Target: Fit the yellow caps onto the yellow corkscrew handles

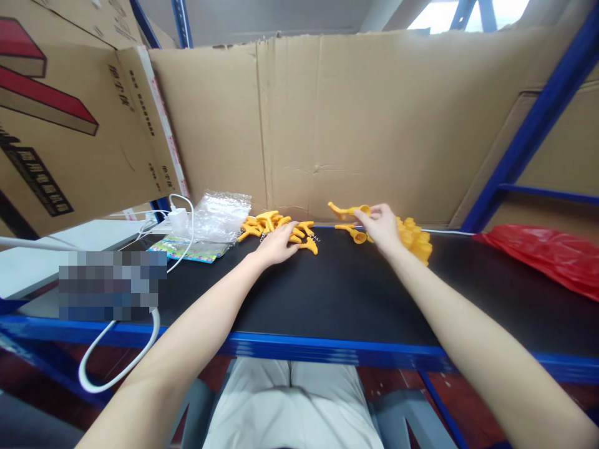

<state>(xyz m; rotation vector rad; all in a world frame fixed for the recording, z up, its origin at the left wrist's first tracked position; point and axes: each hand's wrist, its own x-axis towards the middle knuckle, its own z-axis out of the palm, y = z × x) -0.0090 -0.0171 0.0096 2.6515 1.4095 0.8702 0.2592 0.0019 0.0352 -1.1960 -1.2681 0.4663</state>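
My right hand (pixel 384 226) pinches a yellow funnel-shaped plastic piece (pixel 341 210), raised a little above the black tabletop with its narrow end pointing left. Just below it, a similar yellow funnel-shaped piece (pixel 358 236) lies on the table. Beside and partly behind my right hand is a heap of yellow cup-like pieces (pixel 416 243). Over on the left, my left hand (pixel 276 245) rests on a pile of yellow corkscrew handles (pixel 266 219), thumb and fingers apart. Metal spirals show on some of them. One yellow corkscrew handle (pixel 309 246) lies right of my thumb.
Clear plastic bags (pixel 219 215) and a colourful packet (pixel 191 248) lie left of the pile, near a white charger (pixel 178 219) and cables. A red plastic bag (pixel 543 255) is at right. A cardboard wall (pixel 374 125) stands behind; a blue rail (pixel 327 346) edges the front.
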